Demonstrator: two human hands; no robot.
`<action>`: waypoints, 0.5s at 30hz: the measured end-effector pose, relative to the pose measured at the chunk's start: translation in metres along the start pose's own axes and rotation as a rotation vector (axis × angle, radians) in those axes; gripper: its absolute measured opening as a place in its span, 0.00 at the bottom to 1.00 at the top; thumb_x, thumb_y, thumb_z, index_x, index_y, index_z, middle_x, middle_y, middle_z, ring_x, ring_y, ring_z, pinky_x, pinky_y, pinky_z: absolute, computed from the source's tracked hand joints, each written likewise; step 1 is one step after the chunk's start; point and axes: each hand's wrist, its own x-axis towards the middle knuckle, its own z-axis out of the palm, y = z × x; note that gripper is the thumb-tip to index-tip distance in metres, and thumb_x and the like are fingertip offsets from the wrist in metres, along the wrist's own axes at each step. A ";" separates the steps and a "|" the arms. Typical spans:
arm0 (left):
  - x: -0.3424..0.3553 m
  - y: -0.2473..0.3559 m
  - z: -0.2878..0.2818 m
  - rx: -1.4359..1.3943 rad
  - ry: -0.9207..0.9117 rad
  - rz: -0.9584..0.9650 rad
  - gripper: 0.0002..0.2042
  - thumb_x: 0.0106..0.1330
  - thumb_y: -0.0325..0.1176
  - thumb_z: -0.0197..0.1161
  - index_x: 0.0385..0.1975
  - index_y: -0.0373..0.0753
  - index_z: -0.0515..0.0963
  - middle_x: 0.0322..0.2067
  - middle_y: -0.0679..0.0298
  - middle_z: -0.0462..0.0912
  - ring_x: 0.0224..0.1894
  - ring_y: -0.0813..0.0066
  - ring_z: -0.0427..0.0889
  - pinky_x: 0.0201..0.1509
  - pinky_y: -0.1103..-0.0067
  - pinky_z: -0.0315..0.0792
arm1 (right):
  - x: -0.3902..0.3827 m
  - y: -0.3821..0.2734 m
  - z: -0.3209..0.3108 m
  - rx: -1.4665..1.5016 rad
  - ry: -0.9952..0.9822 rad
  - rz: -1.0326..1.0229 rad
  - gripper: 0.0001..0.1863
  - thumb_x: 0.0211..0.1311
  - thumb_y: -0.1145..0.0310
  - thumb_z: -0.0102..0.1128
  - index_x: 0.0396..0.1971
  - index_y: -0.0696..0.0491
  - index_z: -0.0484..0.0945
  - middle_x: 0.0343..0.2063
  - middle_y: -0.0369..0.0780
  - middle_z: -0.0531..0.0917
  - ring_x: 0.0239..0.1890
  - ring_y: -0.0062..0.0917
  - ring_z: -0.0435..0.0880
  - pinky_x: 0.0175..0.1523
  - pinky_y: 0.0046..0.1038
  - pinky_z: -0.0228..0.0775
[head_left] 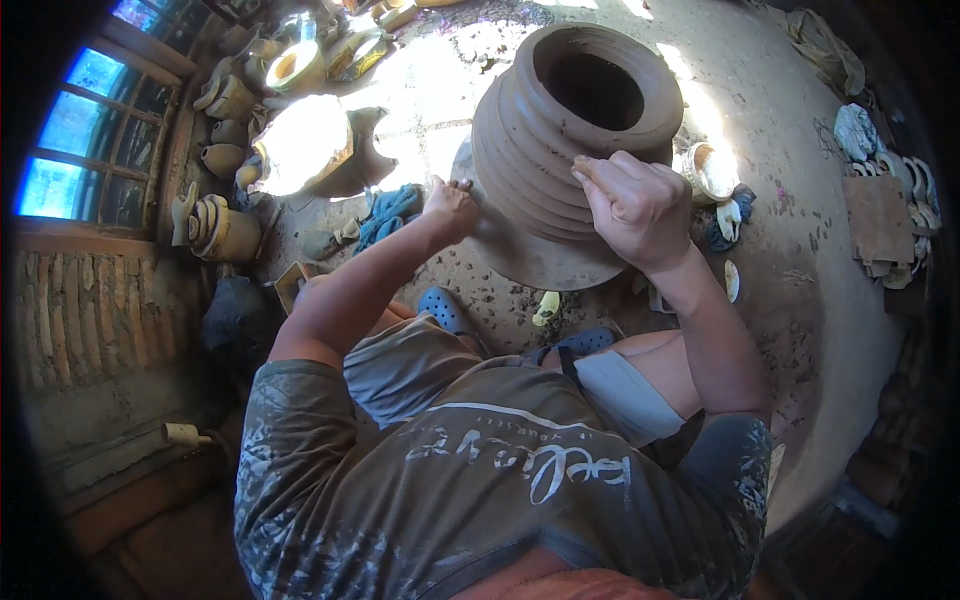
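1. the clay pot (525, 160) is at the upper centre of the frame, upright on a round disc (545, 262), its wide mouth open toward the top; its dull, ridged wall looks like unfired clay, so i would judge it heavy for one hand, soft enough to dent, and slick wherever it is damp.
2. the thick rim likely bears light pressure, but pulling on it could warp the mouth; to shift it, holding the disc from beneath seems safer than squeezing the wall.
3. the right hand (640, 210), right of centre, is nearly a fist, thumb and fingertips pinched together at the near side of the rim, knuckles up; whether a scrap of clay or a tool sits in that pinch, i cannot tell.
4. the left hand (453, 208), left of the pot, is half curled at the disc's edge; i cannot tell if it grips it; both forearms reach upward from the lower frame, elbows bent and spread wide.
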 end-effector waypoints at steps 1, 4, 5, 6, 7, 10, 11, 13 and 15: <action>0.005 -0.008 0.000 -0.026 -0.014 -0.009 0.18 0.69 0.39 0.64 0.56 0.44 0.85 0.62 0.62 0.81 0.64 0.62 0.79 0.71 0.52 0.61 | 0.000 0.002 -0.001 0.010 0.000 -0.009 0.08 0.53 0.74 0.74 0.35 0.51 0.89 0.23 0.37 0.83 0.22 0.34 0.83 0.28 0.32 0.73; 0.026 -0.020 0.015 -0.023 0.174 -0.049 0.15 0.71 0.37 0.61 0.53 0.44 0.86 0.59 0.66 0.83 0.67 0.68 0.76 0.71 0.53 0.60 | -0.003 0.009 -0.005 0.035 -0.002 -0.034 0.09 0.52 0.75 0.74 0.35 0.51 0.89 0.23 0.37 0.83 0.22 0.33 0.83 0.28 0.32 0.73; 0.035 -0.025 0.017 -0.028 0.205 -0.059 0.15 0.71 0.37 0.61 0.53 0.44 0.86 0.59 0.66 0.84 0.68 0.69 0.75 0.71 0.53 0.60 | -0.004 0.012 -0.008 0.045 -0.004 -0.046 0.09 0.52 0.76 0.74 0.35 0.52 0.89 0.23 0.38 0.82 0.22 0.33 0.83 0.28 0.32 0.73; 0.045 -0.032 0.029 -0.024 0.208 -0.048 0.15 0.71 0.37 0.61 0.53 0.43 0.86 0.61 0.65 0.82 0.69 0.69 0.73 0.71 0.52 0.60 | -0.005 0.015 -0.008 0.064 -0.007 -0.063 0.10 0.52 0.77 0.74 0.36 0.52 0.89 0.22 0.38 0.82 0.22 0.33 0.83 0.28 0.32 0.73; 0.053 -0.036 0.031 -0.018 0.214 -0.027 0.15 0.71 0.37 0.61 0.53 0.42 0.86 0.62 0.65 0.81 0.70 0.69 0.72 0.71 0.52 0.60 | -0.007 0.019 -0.009 0.071 0.001 -0.065 0.09 0.52 0.76 0.74 0.35 0.51 0.89 0.22 0.37 0.81 0.22 0.33 0.83 0.28 0.32 0.73; 0.068 -0.044 0.045 0.008 0.239 -0.002 0.16 0.72 0.38 0.60 0.54 0.41 0.86 0.65 0.63 0.79 0.71 0.68 0.71 0.72 0.51 0.59 | -0.017 0.034 -0.015 0.090 0.024 -0.058 0.08 0.52 0.74 0.74 0.33 0.49 0.88 0.23 0.36 0.80 0.23 0.31 0.83 0.28 0.31 0.74; 0.067 -0.048 0.056 0.000 0.296 0.004 0.16 0.72 0.38 0.60 0.54 0.41 0.86 0.65 0.62 0.78 0.71 0.67 0.71 0.72 0.51 0.59 | -0.019 0.038 -0.018 0.099 0.032 -0.047 0.08 0.52 0.75 0.74 0.34 0.50 0.88 0.25 0.37 0.82 0.24 0.31 0.84 0.29 0.30 0.75; 0.067 -0.042 0.047 -0.022 0.353 0.045 0.16 0.72 0.39 0.60 0.53 0.40 0.86 0.65 0.61 0.78 0.71 0.66 0.71 0.73 0.51 0.58 | -0.033 0.049 -0.023 0.099 0.099 0.043 0.08 0.54 0.76 0.74 0.35 0.51 0.88 0.27 0.38 0.84 0.26 0.30 0.85 0.31 0.28 0.76; 0.059 -0.037 0.046 -0.040 0.358 0.077 0.16 0.72 0.39 0.59 0.52 0.40 0.86 0.65 0.60 0.78 0.71 0.65 0.71 0.74 0.51 0.58 | -0.046 0.056 -0.021 0.121 0.224 0.173 0.08 0.57 0.77 0.73 0.36 0.52 0.88 0.30 0.40 0.86 0.28 0.28 0.86 0.33 0.26 0.77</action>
